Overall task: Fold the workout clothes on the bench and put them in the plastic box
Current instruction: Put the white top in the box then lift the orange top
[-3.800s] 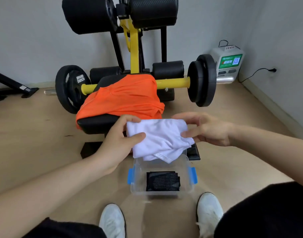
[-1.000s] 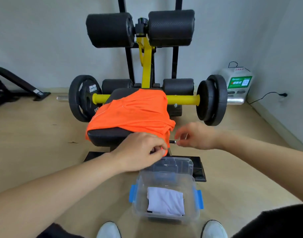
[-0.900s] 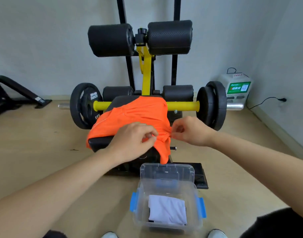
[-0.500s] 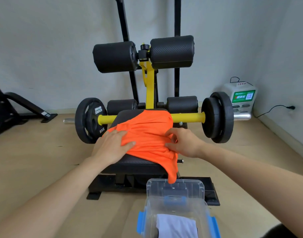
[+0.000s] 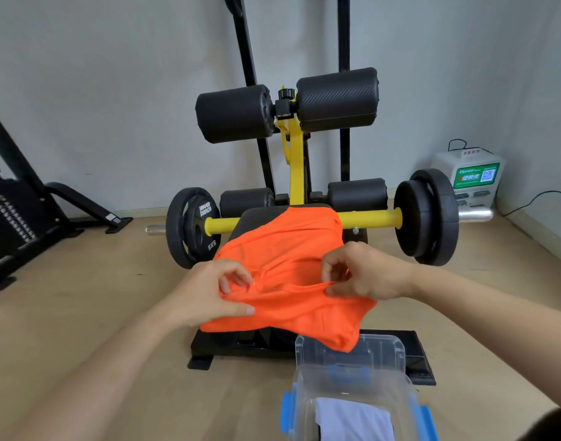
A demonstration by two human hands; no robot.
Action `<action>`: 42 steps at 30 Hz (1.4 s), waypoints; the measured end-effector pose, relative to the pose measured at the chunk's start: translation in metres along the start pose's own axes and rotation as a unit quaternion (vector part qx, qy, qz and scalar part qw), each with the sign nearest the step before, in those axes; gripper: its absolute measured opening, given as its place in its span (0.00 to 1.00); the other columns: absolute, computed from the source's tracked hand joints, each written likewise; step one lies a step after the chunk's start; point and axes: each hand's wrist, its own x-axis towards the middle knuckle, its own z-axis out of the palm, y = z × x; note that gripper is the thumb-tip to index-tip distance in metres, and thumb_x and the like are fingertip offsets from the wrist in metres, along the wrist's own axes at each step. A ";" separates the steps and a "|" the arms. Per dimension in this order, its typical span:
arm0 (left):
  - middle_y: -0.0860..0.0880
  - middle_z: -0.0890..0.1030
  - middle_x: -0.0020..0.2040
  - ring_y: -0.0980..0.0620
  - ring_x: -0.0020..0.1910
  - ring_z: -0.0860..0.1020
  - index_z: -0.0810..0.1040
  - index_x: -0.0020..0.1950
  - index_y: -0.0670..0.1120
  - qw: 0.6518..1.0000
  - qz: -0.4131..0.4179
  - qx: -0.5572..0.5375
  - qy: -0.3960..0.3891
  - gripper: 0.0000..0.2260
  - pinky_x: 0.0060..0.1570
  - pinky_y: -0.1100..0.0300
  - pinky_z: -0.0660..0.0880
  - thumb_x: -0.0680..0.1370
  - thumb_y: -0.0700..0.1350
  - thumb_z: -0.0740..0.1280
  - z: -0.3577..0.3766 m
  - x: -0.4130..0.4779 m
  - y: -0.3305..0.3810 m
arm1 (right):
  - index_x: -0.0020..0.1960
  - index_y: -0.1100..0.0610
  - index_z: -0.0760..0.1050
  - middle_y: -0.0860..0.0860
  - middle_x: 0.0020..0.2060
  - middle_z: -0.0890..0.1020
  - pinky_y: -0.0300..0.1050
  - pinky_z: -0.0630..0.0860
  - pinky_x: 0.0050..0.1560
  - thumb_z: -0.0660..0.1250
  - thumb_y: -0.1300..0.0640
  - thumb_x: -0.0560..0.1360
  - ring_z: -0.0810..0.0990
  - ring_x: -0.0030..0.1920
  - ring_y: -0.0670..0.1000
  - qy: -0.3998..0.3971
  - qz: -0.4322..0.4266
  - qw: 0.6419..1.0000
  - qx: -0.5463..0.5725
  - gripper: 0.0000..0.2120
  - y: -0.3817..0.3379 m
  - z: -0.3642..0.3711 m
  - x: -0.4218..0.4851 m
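Both the left grip (image 5: 209, 291) and right grip (image 5: 368, 275) pinch the orange shirt (image 5: 291, 246) draped on the table (image 5: 250, 221), centre frame.

Stamped "5KG" on left weight plate (image 5: 190, 246), under small blurred brand lettering. Green label (image 5: 472, 177) with QR code on far-right white box (image 5: 443, 165); characters illegible.

The one wide-angle camera rode on my head, looking forward and down along both forearms. My left hand (image 5: 206, 294) and right hand (image 5: 365, 275) sat close beneath it, at the orange fabric garment (image 5: 291, 246) on the black padded bench (image 5: 250, 218) mid-frame. The bottom edge cropped the clear plastic box with blue latches (image 5: 397, 348), and the grey wall (image 5: 113, 90) stood farthest off.
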 end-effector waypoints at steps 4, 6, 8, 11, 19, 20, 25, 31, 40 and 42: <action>0.63 0.73 0.55 0.59 0.45 0.75 0.72 0.66 0.65 0.998 -0.003 0.065 -0.021 0.39 0.46 0.67 0.72 0.56 0.69 0.75 0.000 -0.001 -0.012 | 0.42 0.49 0.79 0.46 0.38 0.81 0.41 0.76 0.43 0.74 0.60 0.72 0.77 0.38 0.43 0.032 0.000 0.998 0.053 0.07 0.004 -0.001 0.002; 0.61 0.73 0.54 0.60 0.47 0.76 0.76 0.59 0.63 0.998 -0.026 0.055 -0.014 0.32 0.47 0.66 0.71 0.57 0.69 0.74 0.000 0.000 -0.014 | 0.42 0.51 0.78 0.47 0.35 0.78 0.39 0.73 0.39 0.73 0.60 0.74 0.75 0.35 0.43 0.090 0.022 0.993 0.080 0.07 0.009 -0.003 0.004; 0.58 0.75 0.52 0.60 0.49 0.77 0.78 0.47 0.60 0.999 -0.046 0.018 0.004 0.22 0.48 0.64 0.71 0.59 0.66 0.77 0.001 0.001 -0.015 | 0.43 0.53 0.77 0.44 0.32 0.75 0.33 0.68 0.35 0.71 0.61 0.75 0.72 0.31 0.40 0.140 0.050 0.984 0.095 0.06 0.015 -0.004 0.005; 0.54 0.81 0.52 0.62 0.50 0.80 0.74 0.37 0.53 0.996 -0.056 -0.065 0.029 0.21 0.50 0.62 0.75 0.58 0.62 0.80 0.000 0.003 -0.013 | 0.45 0.54 0.77 0.46 0.32 0.75 0.33 0.66 0.34 0.71 0.59 0.76 0.71 0.31 0.40 0.167 0.080 0.980 0.074 0.03 0.023 -0.003 0.006; 0.46 0.83 0.45 0.52 0.43 0.80 0.78 0.45 0.50 0.950 -0.093 -0.236 0.180 0.08 0.47 0.57 0.76 0.75 0.40 0.75 -0.004 0.011 -0.005 | 0.39 0.52 0.79 0.44 0.32 0.77 0.33 0.68 0.32 0.77 0.55 0.71 0.73 0.30 0.39 0.046 0.074 0.995 0.053 0.07 0.027 -0.010 -0.005; 0.46 0.83 0.47 0.51 0.45 0.80 0.78 0.47 0.49 0.933 -0.107 -0.270 0.214 0.07 0.47 0.59 0.76 0.76 0.40 0.74 -0.006 0.011 -0.005 | 0.37 0.51 0.78 0.44 0.30 0.76 0.34 0.69 0.31 0.77 0.56 0.70 0.72 0.29 0.40 0.022 0.079 0.995 0.057 0.09 0.027 -0.011 -0.007; 0.45 0.85 0.47 0.51 0.45 0.82 0.83 0.50 0.51 0.903 -0.133 -0.289 0.287 0.03 0.47 0.58 0.77 0.78 0.43 0.72 -0.011 0.012 -0.003 | 0.36 0.51 0.77 0.45 0.32 0.79 0.38 0.71 0.36 0.78 0.59 0.69 0.74 0.33 0.44 0.054 0.098 0.993 0.043 0.11 0.029 -0.016 -0.012; 0.41 0.85 0.45 0.49 0.44 0.82 0.84 0.46 0.43 0.909 -0.154 -0.273 0.276 0.08 0.49 0.52 0.78 0.79 0.47 0.70 -0.014 0.011 0.007 | 0.41 0.54 0.77 0.50 0.36 0.79 0.39 0.73 0.35 0.76 0.57 0.72 0.75 0.36 0.48 0.086 0.176 0.981 -0.004 0.07 0.036 -0.022 -0.015; 0.46 0.81 0.38 0.50 0.35 0.80 0.80 0.49 0.42 0.888 -0.101 -0.440 0.089 0.05 0.32 0.61 0.78 0.81 0.44 0.68 0.006 0.008 0.101 | 0.54 0.59 0.77 0.56 0.40 0.83 0.48 0.78 0.37 0.74 0.50 0.72 0.82 0.38 0.56 0.058 0.160 0.920 0.354 0.16 -0.021 -0.026 -0.020; 0.44 0.82 0.43 0.47 0.41 0.82 0.80 0.50 0.44 0.886 -0.084 -0.453 0.057 0.05 0.35 0.60 0.79 0.81 0.45 0.67 0.013 0.010 0.118 | 0.64 0.53 0.75 0.56 0.49 0.85 0.51 0.80 0.46 0.73 0.50 0.70 0.85 0.48 0.59 -0.017 0.124 0.900 0.418 0.24 -0.036 -0.021 -0.026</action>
